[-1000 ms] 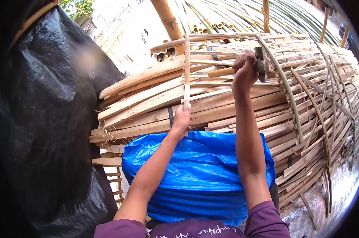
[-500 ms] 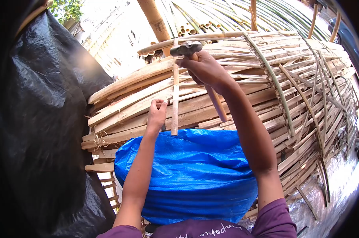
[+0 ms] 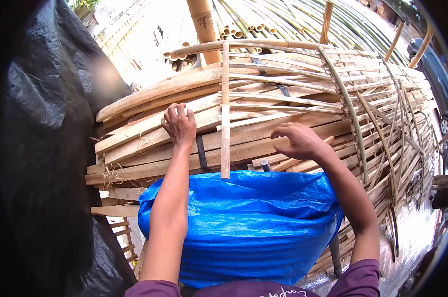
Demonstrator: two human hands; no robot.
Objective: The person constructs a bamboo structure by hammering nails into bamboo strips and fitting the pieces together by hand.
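Over a stack of long, pale sawn wooden planks (image 3: pixel 150 96), the person's left hand (image 3: pixel 180 121) has its fingers bent and slightly parted; a small pale spot shows near the fingertips, and I cannot tell whether anything is pinched there or whether the hand touches the wood. Just to the right of it stands, as seen from above, a long, flat, pale bamboo strip (image 3: pixel 225 109), laid across the left ends of many narrow, light-coloured slats (image 3: pixel 263 106). Its top end meets a curved, tan bamboo pole (image 3: pixel 278 43), and its lower end overlaps the upper edge of a shiny, creased blue plastic sheet (image 3: pixel 253 218). Neither hand is on the strip. On its other side, the right hand (image 3: pixel 300 141) is loosely open above the stack, fingers half bent, thumb apart, with nothing visible in its grasp. Below that hand, a short, grey, rounded end (image 3: pixel 266 166) pokes up beside the sheet; what it belongs to is hidden. A black band (image 3: pixel 201 153) crosses the planks left of the strip, while a black plastic sheet (image 3: pixel 46 148) hangs along the far left
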